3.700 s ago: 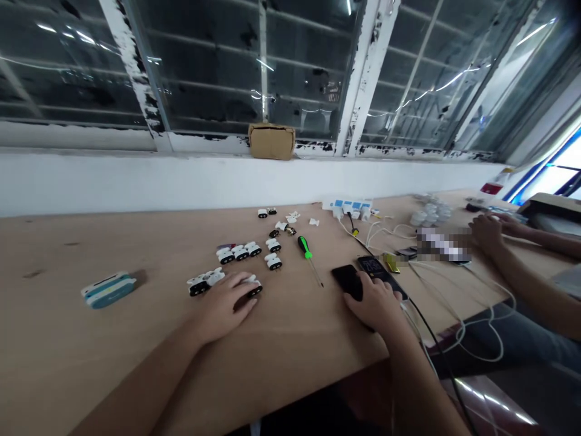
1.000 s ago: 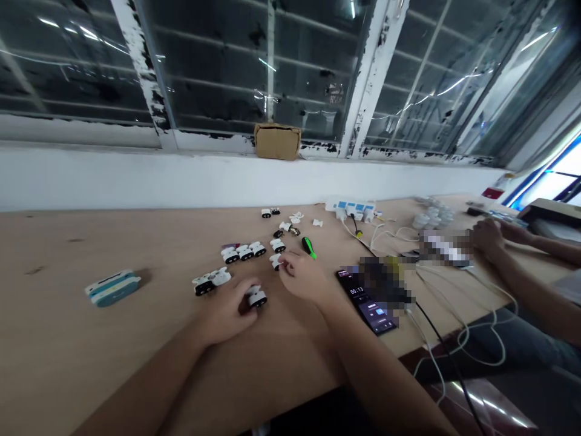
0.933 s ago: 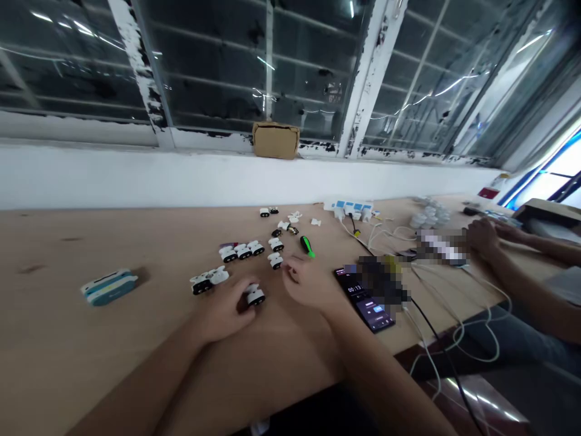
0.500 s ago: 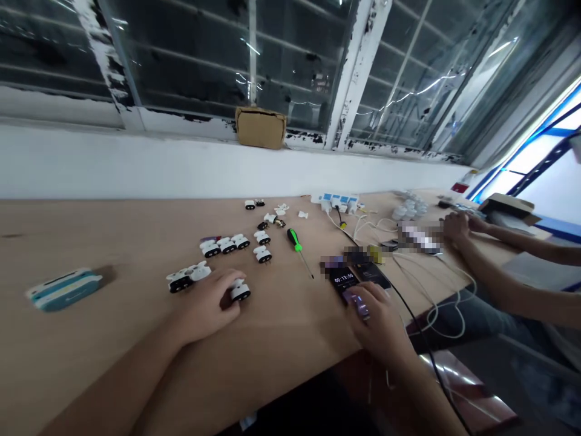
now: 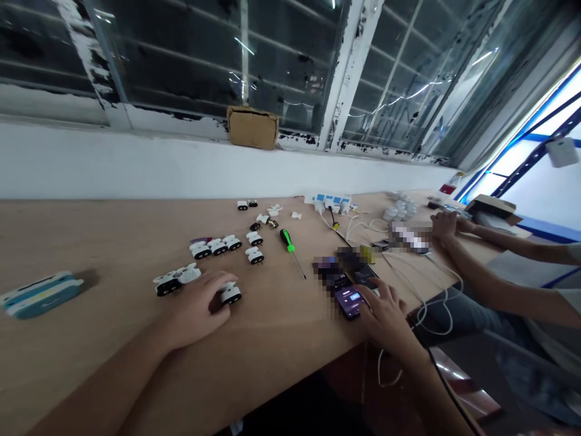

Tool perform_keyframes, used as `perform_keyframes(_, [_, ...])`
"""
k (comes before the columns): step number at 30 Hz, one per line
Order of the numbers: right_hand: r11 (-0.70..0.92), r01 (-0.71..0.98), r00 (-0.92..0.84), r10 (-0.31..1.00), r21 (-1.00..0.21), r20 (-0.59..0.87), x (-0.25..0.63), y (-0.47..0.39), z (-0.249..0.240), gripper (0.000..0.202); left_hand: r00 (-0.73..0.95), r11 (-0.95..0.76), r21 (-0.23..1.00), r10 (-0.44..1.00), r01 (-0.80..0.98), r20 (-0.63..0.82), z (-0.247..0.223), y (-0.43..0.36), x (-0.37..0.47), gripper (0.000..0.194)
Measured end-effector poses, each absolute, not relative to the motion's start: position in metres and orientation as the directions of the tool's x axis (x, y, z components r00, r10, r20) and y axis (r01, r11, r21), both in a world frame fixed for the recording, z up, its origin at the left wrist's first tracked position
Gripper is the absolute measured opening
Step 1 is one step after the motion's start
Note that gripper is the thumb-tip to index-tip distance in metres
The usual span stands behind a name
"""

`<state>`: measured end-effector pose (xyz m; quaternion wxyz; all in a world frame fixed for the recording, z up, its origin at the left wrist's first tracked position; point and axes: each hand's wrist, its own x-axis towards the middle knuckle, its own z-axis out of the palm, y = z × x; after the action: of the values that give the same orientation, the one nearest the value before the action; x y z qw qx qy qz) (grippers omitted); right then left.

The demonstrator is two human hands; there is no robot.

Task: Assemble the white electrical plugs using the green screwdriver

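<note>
Table point(image 5: 118, 236): one, green-handled screwdriver point(image 5: 287, 242) as landmark. Right hand point(image 5: 385, 315), near side and right of screwdriver, half spread, index finger at one lit phone point(image 5: 347, 299); contact unclear. Left hand point(image 5: 193, 310), near side and left of screwdriver, narrowed around one black-and-white plug point(image 5: 230, 295); grip firmness unclear. Judgement: tap lightly, single fingertip, left hand quiet. Counts: screwdriver, one; left of it, plugs in a row point(image 5: 218, 246), three; plugs in a pair point(image 5: 255, 255), two.
</note>
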<state>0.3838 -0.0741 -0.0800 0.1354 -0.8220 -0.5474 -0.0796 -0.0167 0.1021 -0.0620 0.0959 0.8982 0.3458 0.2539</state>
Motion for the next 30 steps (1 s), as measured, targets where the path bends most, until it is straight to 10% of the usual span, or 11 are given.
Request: perform_keyframes(30, [-0.295,0.939,0.336,0.896,-0.178,0.289,0.388,-0.093,-0.071,0.041,0.626,-0.745,0.314,0.666,0.589,0.405,-0.063,0.102,-0.017,0.044])
